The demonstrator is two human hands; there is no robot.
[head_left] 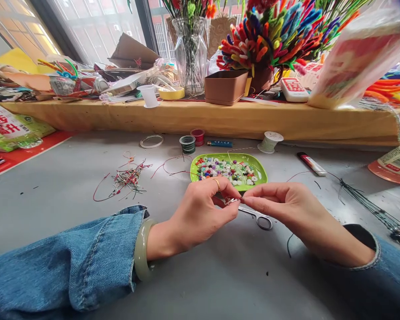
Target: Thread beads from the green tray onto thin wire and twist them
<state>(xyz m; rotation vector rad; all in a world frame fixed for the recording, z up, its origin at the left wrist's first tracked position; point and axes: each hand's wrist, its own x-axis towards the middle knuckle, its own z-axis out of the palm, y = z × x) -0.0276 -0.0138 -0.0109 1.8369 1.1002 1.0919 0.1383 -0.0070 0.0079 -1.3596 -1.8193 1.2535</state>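
My left hand (203, 213) pinches a small shiny piece, silvery and reddish (231, 201), between thumb and fingers; its exact kind is too small to tell. My right hand (283, 204) has thumb and forefinger pressed together at the left fingertips, and what lies in that pinch is hidden. Just beyond both hands sits a green tray (262, 180) of mixed coloured beads (220, 168). Under the fingertips a pair of scissors (264, 221) lies on the table, its blades partly covered. A short dark cord (289, 245) shows below my right hand.
Spools of green thread (187, 145), red thread (198, 137) and white thread (271, 142) stand behind the tray. Cord scraps (128, 178) lie left. A lighter (311, 163) and knotted dark cords (373, 206) lie right. A crowded ledge (120, 118) crosses the back.
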